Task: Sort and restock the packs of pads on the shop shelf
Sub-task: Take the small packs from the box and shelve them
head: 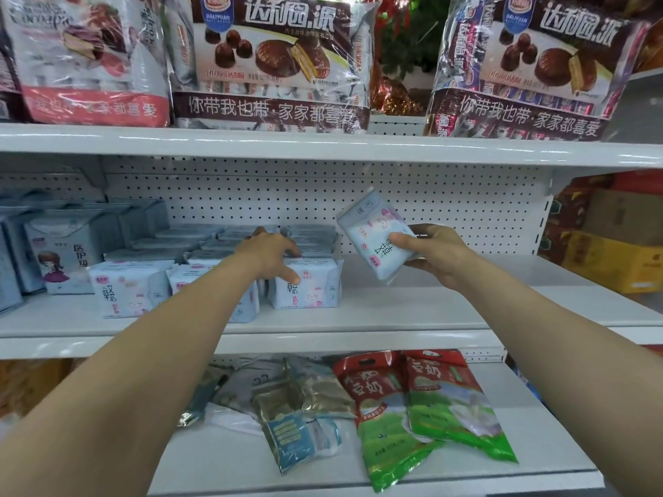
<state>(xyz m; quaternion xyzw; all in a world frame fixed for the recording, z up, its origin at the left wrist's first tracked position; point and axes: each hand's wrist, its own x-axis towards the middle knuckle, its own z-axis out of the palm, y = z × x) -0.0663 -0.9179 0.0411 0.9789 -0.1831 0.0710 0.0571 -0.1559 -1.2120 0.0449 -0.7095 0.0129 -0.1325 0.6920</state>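
My right hand grips a pale blue pack of pads, tilted, in the air above the bare right part of the middle shelf. My left hand rests on top of the rightmost front pack in the rows of pads, thumb over its front face and fingers spread across the top. More matching packs stand to the left, with flat stacks behind. Taller blue packs with a cartoon girl stand at the far left.
Big bags of chocolate pies fill the upper shelf. The lower shelf holds red-and-green soy milk powder bags and several loose pouches. Cardboard boxes stand to the right beyond the shelf upright.
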